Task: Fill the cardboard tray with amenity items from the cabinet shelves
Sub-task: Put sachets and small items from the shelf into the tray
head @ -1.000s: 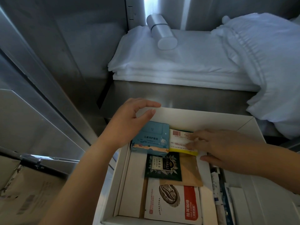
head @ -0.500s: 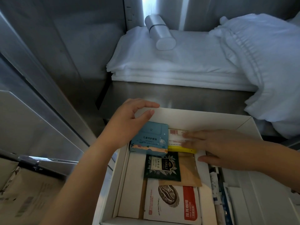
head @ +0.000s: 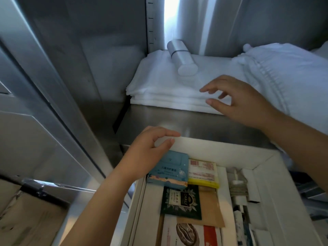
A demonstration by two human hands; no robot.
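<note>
Risk: my left hand [head: 150, 150] pinches only the tray [head: 221, 152] rim, so it may tip. My right hand [head: 239, 102] hovers spread, empty; tube [head: 182, 59] at twelve o'clock.

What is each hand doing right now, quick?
Left hand: grips the cardboard tray by its far rim.
Right hand: open, empty, above the folded white towels.

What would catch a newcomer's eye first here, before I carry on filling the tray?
The right hand, fingers spread and empty, hovers over the folded white towels on the shelf, near a silver cylinder lying on them. Below, the left hand grips the far-left corner of the cardboard tray, where a blue box and a yellow-edged packet sit side by side.
</note>
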